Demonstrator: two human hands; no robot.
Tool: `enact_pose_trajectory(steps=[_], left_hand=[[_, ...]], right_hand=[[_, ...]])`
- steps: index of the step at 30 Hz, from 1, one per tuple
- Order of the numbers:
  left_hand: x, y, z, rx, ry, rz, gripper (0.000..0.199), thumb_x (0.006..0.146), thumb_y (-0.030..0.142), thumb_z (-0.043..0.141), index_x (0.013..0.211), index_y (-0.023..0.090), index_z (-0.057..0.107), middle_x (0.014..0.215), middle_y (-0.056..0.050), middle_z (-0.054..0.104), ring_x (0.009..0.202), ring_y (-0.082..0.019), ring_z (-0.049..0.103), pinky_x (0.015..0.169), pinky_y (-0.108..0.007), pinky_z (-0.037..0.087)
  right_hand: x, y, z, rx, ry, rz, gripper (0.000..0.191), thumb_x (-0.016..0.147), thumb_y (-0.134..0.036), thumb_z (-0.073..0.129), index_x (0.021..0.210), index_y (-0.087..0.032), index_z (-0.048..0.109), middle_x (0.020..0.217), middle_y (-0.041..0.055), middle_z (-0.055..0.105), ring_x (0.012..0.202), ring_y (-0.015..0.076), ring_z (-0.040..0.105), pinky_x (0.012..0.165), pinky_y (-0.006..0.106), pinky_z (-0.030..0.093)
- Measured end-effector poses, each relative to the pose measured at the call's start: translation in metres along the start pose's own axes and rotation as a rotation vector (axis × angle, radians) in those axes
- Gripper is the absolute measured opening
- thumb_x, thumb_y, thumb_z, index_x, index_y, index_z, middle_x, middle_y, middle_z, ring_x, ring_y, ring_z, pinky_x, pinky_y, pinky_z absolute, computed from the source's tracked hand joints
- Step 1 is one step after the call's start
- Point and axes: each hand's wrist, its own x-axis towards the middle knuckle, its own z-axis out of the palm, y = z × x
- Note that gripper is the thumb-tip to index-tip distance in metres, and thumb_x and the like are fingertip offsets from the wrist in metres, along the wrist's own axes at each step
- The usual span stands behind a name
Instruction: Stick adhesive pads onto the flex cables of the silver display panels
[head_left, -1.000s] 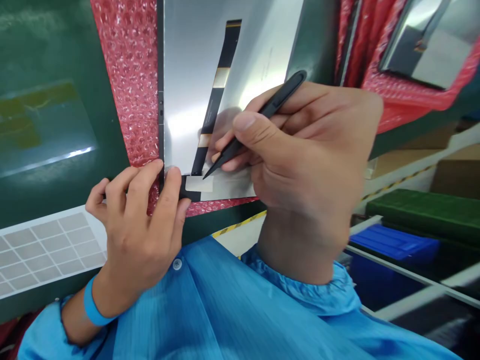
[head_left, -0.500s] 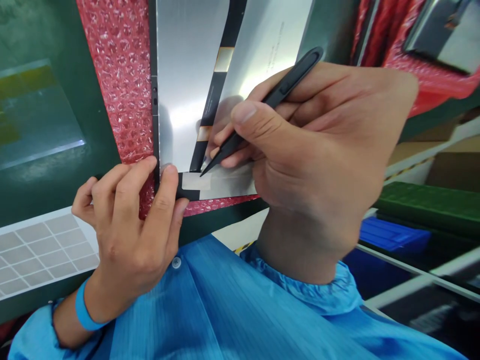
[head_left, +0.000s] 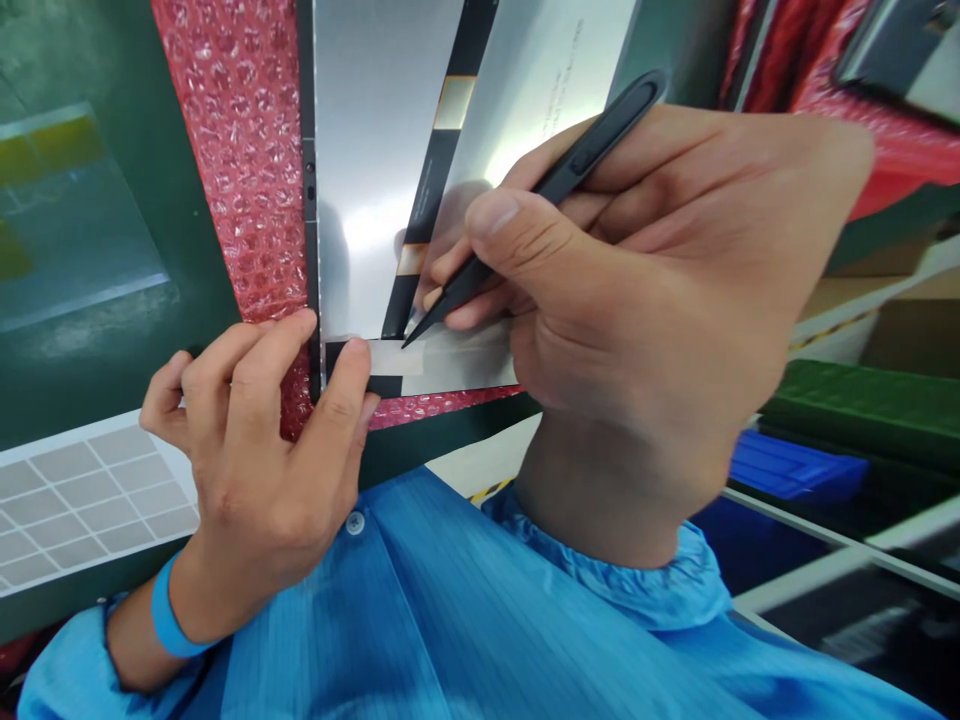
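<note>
From the wearer's head, the camera looks forward and down, close over the left hand (head_left: 262, 460) and right hand (head_left: 645, 280) (blue smock (head_left: 420, 620) below).

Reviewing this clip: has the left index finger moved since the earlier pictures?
Yes, slightly rightward in view: the left index finger sits farther from the silver panel's left edge, nearer the pale label.

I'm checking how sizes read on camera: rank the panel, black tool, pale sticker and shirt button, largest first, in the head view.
1. Panel
2. Black tool
3. Pale sticker
4. Shirt button
</note>
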Motion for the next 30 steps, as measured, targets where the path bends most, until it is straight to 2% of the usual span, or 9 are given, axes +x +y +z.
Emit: enact_pose_trajectory(steps=[5, 11, 17, 20, 23, 26, 30], left_hand=[[-0.001, -0.001, -0.001, 0.004, -0.012, 0.015, 0.032, 0.102, 0.025, 0.068, 0.133, 0.028, 0.073, 0.142, -0.016, 0.07, 0.133, -0.041, 0.063, 0.104, -0.07, 0.046], [0.0, 0.002, 0.002, -0.006, 0.032, 0.019, 0.034, 0.098, 0.021, 0.074, 0.13, 0.03, 0.074, 0.141, -0.016, 0.069, 0.133, -0.042, 0.063, 0.104, -0.072, 0.044], [-0.001, 0.005, 0.003, 0.044, 0.006, 0.006, 0.035, 0.099, 0.022, 0.071, 0.133, 0.032, 0.073, 0.146, -0.014, 0.066, 0.138, -0.043, 0.059, 0.106, -0.075, 0.041], [-0.003, 0.005, 0.005, 0.07, -0.001, -0.005, 0.035, 0.099, 0.024, 0.071, 0.133, 0.034, 0.073, 0.147, -0.014, 0.065, 0.14, -0.044, 0.057, 0.108, -0.079, 0.037], [-0.005, 0.005, 0.005, 0.102, 0.003, -0.004, 0.034, 0.099, 0.026, 0.071, 0.132, 0.035, 0.073, 0.147, -0.014, 0.065, 0.143, -0.044, 0.054, 0.11, -0.08, 0.033], [-0.007, 0.006, 0.006, 0.147, -0.018, 0.046, 0.035, 0.101, 0.032, 0.07, 0.136, 0.032, 0.071, 0.15, -0.014, 0.063, 0.144, -0.043, 0.051, 0.116, -0.076, 0.029], [-0.005, 0.008, 0.011, 0.187, -0.053, 0.181, 0.049, 0.105, 0.046, 0.068, 0.149, 0.026, 0.064, 0.156, -0.014, 0.06, 0.145, -0.04, 0.049, 0.126, -0.064, 0.016]], right_hand=[[-0.001, 0.001, 0.001, 0.03, -0.003, -0.033, 0.013, 0.097, -0.017, 0.08, 0.085, -0.023, 0.078, 0.071, -0.002, 0.074, 0.064, 0.017, 0.074, 0.049, 0.027, 0.062], [0.0, 0.002, -0.001, -0.015, -0.006, -0.018, 0.016, 0.097, -0.018, 0.079, 0.085, -0.028, 0.078, 0.073, -0.0038, 0.075, 0.063, 0.0179, 0.074, 0.049, 0.03, 0.064], [-0.002, -0.002, 0.001, -0.018, 0.009, -0.022, 0.015, 0.097, -0.018, 0.079, 0.085, -0.027, 0.077, 0.072, -0.0029, 0.074, 0.069, 0.0193, 0.077, 0.05, 0.03, 0.064], [-0.004, -0.004, 0.0, -0.055, 0.014, -0.038, 0.012, 0.095, -0.025, 0.083, 0.085, -0.029, 0.077, 0.074, -0.0015, 0.075, 0.071, 0.0214, 0.076, 0.052, 0.033, 0.064], [-0.003, 0.0, -0.003, -0.047, 0.105, -0.081, 0.013, 0.092, -0.026, 0.085, 0.082, -0.028, 0.076, 0.074, 0.0013, 0.076, 0.063, 0.0218, 0.074, 0.049, 0.034, 0.062], [0.001, 0.013, -0.004, 0.097, 0.219, -0.111, 0.016, 0.092, -0.013, 0.076, 0.079, -0.023, 0.073, 0.07, 0.0025, 0.075, 0.057, 0.0196, 0.073, 0.041, 0.029, 0.054], [0.003, 0.026, -0.002, 0.233, 0.264, -0.141, 0.017, 0.091, -0.008, 0.073, 0.082, -0.022, 0.07, 0.068, 0.0005, 0.075, 0.055, 0.0172, 0.072, 0.04, 0.024, 0.051]])
